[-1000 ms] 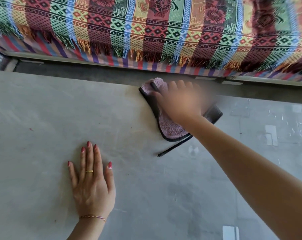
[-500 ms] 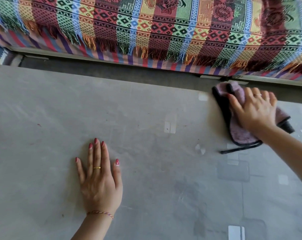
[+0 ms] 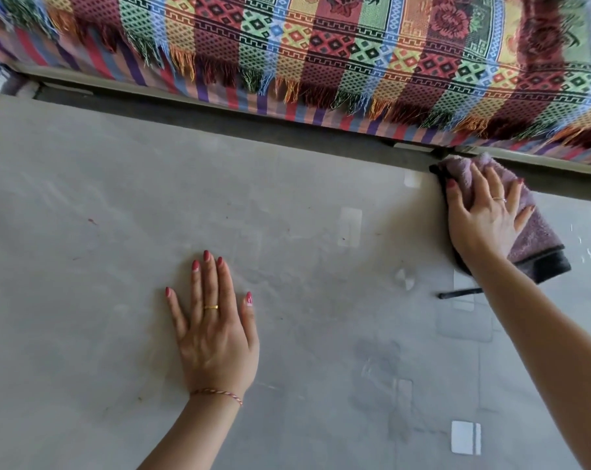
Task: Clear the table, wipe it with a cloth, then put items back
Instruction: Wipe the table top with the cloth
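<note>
A folded purple cloth (image 3: 531, 232) with a black edge and a loose black strap lies at the far right edge of the grey table (image 3: 100, 205). My right hand (image 3: 484, 215) presses flat on the cloth, fingers spread and straight. My left hand (image 3: 216, 330) rests palm down on the bare table, left of centre, fingers straight and holding nothing. No other items are on the table surface in view.
A sofa or bed draped in a colourful fringed woven blanket (image 3: 321, 52) runs along the far side, with a dark gap of floor (image 3: 253, 127) between it and the table edge. The tabletop shows pale reflections and small marks.
My right hand has slid the cloth along the far edge from the table's middle to the right side. The left hand has stayed flat in the same spot.
</note>
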